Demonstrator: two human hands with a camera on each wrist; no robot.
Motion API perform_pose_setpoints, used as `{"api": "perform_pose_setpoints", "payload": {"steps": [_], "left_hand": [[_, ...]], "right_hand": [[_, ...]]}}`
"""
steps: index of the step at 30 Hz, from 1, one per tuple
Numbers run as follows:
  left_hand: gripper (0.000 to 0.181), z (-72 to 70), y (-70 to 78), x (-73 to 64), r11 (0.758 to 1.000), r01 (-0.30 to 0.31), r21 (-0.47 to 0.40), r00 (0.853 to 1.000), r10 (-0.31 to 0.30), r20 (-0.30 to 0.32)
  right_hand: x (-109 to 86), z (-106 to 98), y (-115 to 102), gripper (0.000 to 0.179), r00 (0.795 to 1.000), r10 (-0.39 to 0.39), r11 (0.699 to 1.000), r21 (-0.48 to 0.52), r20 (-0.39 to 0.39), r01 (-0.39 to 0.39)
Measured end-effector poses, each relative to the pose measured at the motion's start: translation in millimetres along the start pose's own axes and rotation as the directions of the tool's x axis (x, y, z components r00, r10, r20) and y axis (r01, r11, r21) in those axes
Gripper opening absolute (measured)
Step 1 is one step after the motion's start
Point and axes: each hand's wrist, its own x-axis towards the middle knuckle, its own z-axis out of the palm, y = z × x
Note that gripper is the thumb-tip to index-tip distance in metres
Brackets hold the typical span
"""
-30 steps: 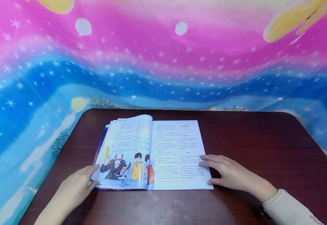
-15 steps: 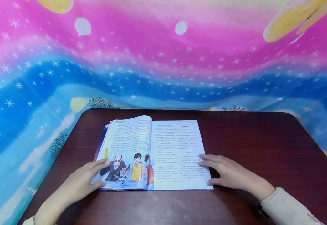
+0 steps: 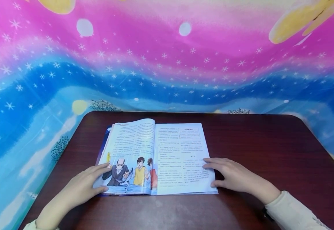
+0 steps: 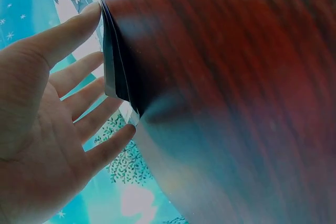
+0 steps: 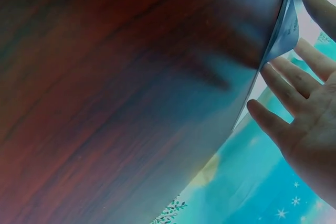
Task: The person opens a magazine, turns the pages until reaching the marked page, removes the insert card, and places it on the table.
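An illustrated magazine [image 3: 181,153] lies spread on the table. Its left side is a thick stack bowed up near the spine, with a drawing of several figures at the bottom. My left hand [image 3: 81,185] rests on the outer edge of that stack, fingers spread; in the left wrist view the thumb [image 4: 79,27] touches the pages' edge. At the right page's outer edge is my right hand [image 3: 236,177], fingertips on the paper and thumb by the lower corner. In the right wrist view a page corner [image 5: 286,38] curls up between thumb and fingers, which stay nearly straight.
The dark red-brown wooden table [image 3: 270,143] has rounded far corners and a glossy top. Behind and beside it hangs a pink and blue cloth backdrop [image 3: 167,64] with snowflakes and trees.
My left hand has moved right and further onto the left page. The right page's lower corner has lifted slightly at my right thumb, showing another sheet beneath. My right hand has hardly moved.
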Motion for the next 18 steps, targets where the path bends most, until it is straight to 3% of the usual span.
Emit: {"api": "perform_pose_setpoints", "payload": {"steps": [11,18], "left_hand": [[0.067,0.0,-0.6,-1.6,1.000,0.015,0.003,1.000,-0.015,0.008],[0.067,-1.4,-0.4,-1.9,1.000,0.013,0.001,1.000,-0.013,0.010]], "right_hand": [[9.1,-10,-4,0.053,1.000,-0.005,0.999,0.044,-0.028,0.007],[13.7,-19,-8,0.056,0.996,0.007,0.998,0.061,-0.085,-0.002]]}}
